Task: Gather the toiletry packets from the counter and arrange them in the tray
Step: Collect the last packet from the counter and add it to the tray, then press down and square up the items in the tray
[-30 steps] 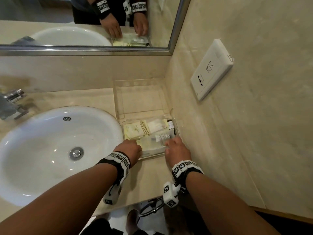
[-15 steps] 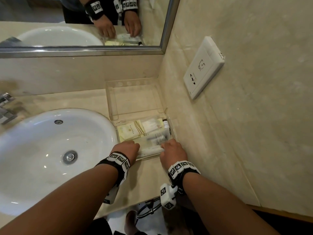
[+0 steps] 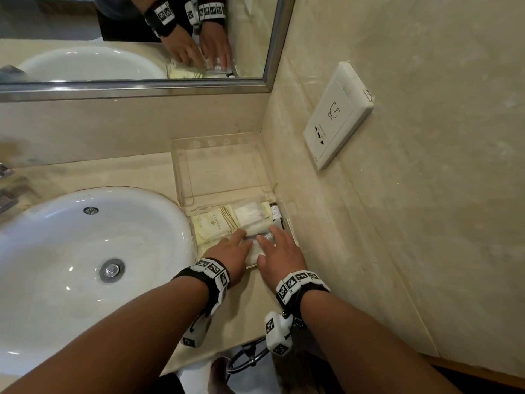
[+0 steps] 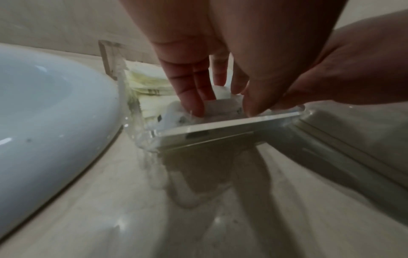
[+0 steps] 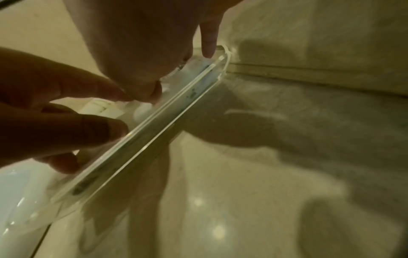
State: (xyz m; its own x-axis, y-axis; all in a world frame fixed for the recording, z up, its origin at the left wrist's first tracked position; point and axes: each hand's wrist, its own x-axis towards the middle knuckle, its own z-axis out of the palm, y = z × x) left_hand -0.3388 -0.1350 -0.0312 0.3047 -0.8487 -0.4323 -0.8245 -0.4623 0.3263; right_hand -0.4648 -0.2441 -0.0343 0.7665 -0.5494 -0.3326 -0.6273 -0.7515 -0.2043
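I see both hands reaching into the near part of the clear tray (image 3: 181, 177), which sits on the table (image 3: 136, 177) in the corner, between the white sink (image 3: 71, 251) and the side wall. My left hand (image 3: 230, 253) lies flat with its fingers (image 4: 194, 97) straight, and they press down on a white packet (image 4: 174, 111) at the front of the tray. My right hand (image 3: 279, 255) is just beside it, fingers (image 5: 207, 40) stretched out and spread a little, resting on the packets near the right wall of the tray. Neither hand is curled round anything that I can see. More packets lie past the fingertips: a pale yellow packet (image 3: 213, 226) on the left, a white packet with thin stripes beside it, and a small dark bottle (image 3: 276, 213) along the right wall. The far part of the tray has nothing in it that I can make out. The mirror (image 3: 113, 38) above shows both hands again. A white wall plate (image 3: 338, 115) is fixed to the side wall.
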